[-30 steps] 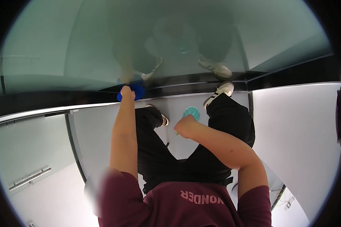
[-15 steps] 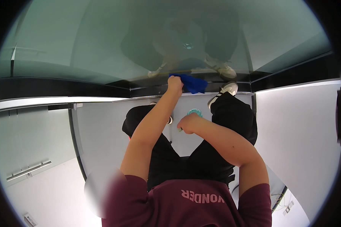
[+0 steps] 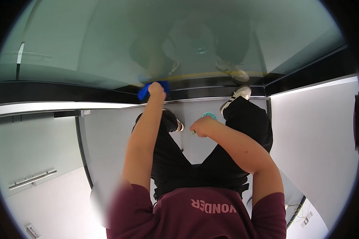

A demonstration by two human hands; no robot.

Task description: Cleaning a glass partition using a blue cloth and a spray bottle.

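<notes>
My left hand (image 3: pixel 156 87) is closed on a blue cloth (image 3: pixel 143 93), which lies against the black bottom frame (image 3: pixel 191 94) of a glass panel (image 3: pixel 107 47). Part of the cloth sticks out on both sides of my fist. Between my knees, my right hand (image 3: pixel 204 127) is closed around a turquoise, see-through object (image 3: pixel 209 115). Its ridged round end shows beyond my fingers and a pale green bit pokes out at the near side; the rest is hidden by my hand, so its kind is unclear.
My left shoe (image 3: pixel 180 126) and right shoe (image 3: pixel 241 94) stand near the frame on the grey floor (image 3: pixel 107 131). A white wall (image 3: pixel 315 135) rises at the right. At the left is a glass door with a metal handle (image 3: pixel 32 180). The glass panel mirrors my legs.
My left hand has moved left along the black frame with the blue cloth, which is now more bunched up. My right hand has shifted only slightly to the right.
</notes>
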